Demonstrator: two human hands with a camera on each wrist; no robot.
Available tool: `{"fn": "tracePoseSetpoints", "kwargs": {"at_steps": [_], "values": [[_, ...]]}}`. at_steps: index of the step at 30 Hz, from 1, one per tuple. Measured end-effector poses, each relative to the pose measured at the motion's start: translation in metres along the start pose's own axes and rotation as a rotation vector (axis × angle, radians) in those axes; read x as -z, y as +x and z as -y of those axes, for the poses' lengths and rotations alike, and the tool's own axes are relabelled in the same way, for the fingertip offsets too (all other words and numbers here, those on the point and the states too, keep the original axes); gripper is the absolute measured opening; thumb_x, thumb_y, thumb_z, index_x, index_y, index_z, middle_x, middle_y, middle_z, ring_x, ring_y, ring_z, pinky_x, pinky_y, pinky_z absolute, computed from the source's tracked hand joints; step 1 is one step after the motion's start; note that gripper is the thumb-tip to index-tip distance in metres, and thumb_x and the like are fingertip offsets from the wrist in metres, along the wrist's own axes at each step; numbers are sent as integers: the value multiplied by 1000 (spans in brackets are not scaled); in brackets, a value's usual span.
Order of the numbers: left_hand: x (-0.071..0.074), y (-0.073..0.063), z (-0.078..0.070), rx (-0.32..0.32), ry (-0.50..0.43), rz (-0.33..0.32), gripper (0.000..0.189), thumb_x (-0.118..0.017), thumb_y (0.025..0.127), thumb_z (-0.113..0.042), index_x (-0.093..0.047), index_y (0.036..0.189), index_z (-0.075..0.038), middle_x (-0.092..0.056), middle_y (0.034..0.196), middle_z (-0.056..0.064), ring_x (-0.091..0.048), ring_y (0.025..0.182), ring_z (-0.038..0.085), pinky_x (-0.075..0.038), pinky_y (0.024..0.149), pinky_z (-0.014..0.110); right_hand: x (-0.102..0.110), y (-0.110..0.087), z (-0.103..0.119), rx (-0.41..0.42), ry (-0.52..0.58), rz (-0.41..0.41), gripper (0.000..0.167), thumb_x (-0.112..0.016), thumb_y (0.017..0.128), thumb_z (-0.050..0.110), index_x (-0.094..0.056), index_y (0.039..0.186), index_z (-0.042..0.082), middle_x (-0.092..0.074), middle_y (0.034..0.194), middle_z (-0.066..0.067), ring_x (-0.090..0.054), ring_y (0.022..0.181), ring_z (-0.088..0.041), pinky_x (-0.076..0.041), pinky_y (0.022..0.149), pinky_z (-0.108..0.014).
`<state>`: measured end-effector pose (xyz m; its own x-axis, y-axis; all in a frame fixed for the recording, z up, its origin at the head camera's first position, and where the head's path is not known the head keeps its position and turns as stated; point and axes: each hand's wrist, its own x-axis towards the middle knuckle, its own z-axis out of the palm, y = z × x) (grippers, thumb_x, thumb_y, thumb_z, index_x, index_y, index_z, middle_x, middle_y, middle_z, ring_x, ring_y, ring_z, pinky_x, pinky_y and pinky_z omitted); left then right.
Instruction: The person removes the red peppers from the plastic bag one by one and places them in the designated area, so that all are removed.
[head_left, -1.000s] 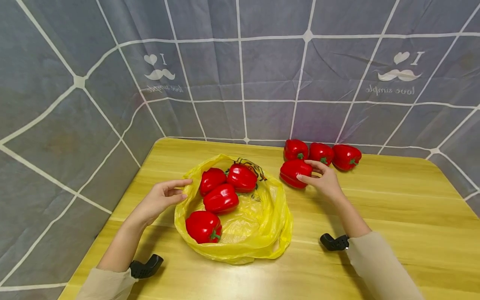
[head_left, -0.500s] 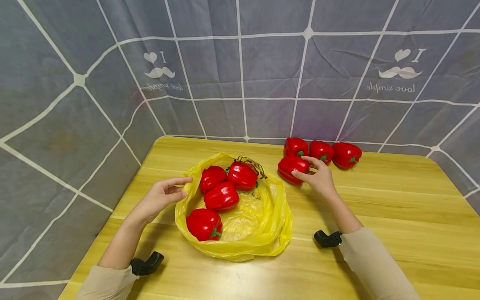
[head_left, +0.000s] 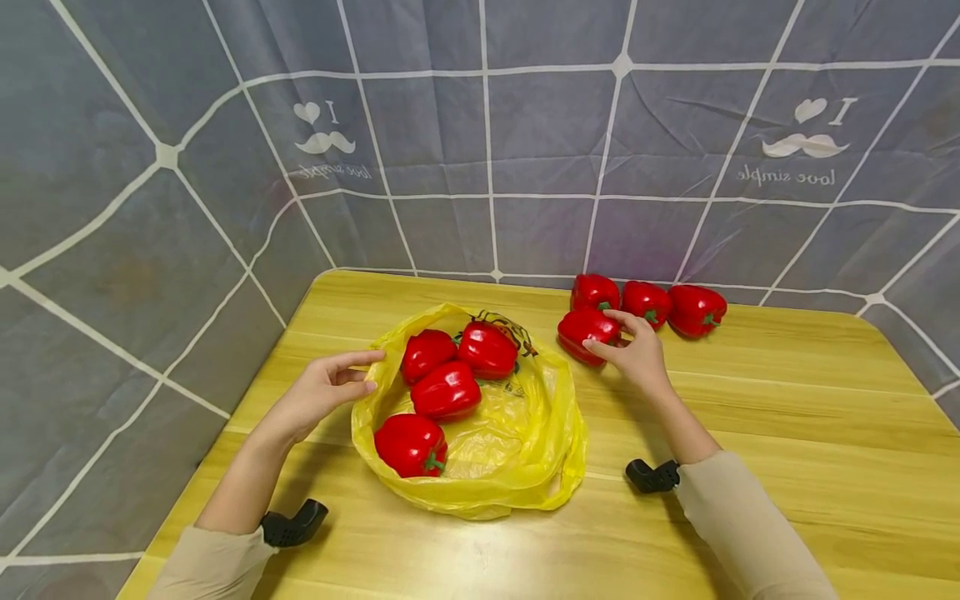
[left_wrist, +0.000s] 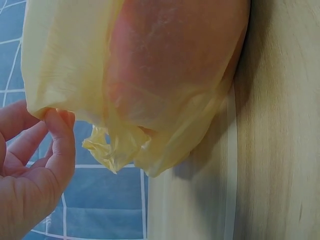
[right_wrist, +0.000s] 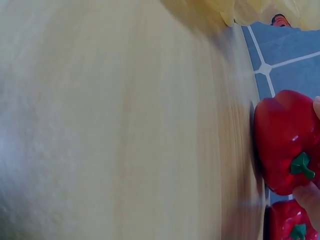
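Observation:
An upright-standing yellow plastic bag (head_left: 517,442) lies wide at the mouth, with several red bell peppers inside, one of them near its front left (head_left: 405,443). My left hand (head_left: 315,396) pinches the bag's left rim between thumb and fingers; the left wrist view shows the thin plastic (left_wrist: 65,65) at the fingertips. To the right of the bag, my right hand (head_left: 637,354) grips a red bell pepper (head_left: 583,335) from its right side, thumb in front and fingers behind. In the right wrist view that pepper (right_wrist: 280,145) shows its green stem, and the hand is mostly out of frame.
Behind the gripped pepper, three more red bell peppers (head_left: 647,303) sit in a row at the table's back edge. The wooden table (head_left: 810,417) meets a grey curtain (head_left: 540,150) with white lines at the back and left.
My right hand and the pepper it grips have shifted slightly left, toward the bag. The left hand has stayed at the bag's rim.

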<state>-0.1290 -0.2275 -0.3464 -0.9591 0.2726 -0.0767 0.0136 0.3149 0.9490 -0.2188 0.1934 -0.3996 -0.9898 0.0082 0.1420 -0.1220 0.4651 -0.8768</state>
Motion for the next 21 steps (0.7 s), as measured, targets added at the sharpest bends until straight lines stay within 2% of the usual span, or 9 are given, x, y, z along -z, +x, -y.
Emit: {"fn": "tracePoseSetpoints", "kwargs": {"at_steps": [7,13,21], "values": [[0,-5,-3,-12,48,3,46,-61,88,-3,-47,130,11,-47,131,27,-56,97,12,-47,81,19,-2,1,-2,18,-17,-15,57,-78,76,15,-54,125,-2,-45,126,-23,-48,112,-36,-45,91,-45],[0,-7,-4,-17,44,12,46,-61,88,-3,-46,130,11,-46,131,27,-56,99,13,-47,81,19,-1,0,-2,27,-25,-16,57,-78,76,16,-54,126,-1,-44,127,-23,-48,112,-36,-45,91,-46],[0,-8,-4,-8,54,23,46,-61,88,-2,-47,130,10,-46,131,27,-54,101,24,-48,80,21,5,0,0,27,-63,2,58,-77,78,19,-53,127,0,-47,125,-24,-47,111,-38,-43,93,-50]]}}
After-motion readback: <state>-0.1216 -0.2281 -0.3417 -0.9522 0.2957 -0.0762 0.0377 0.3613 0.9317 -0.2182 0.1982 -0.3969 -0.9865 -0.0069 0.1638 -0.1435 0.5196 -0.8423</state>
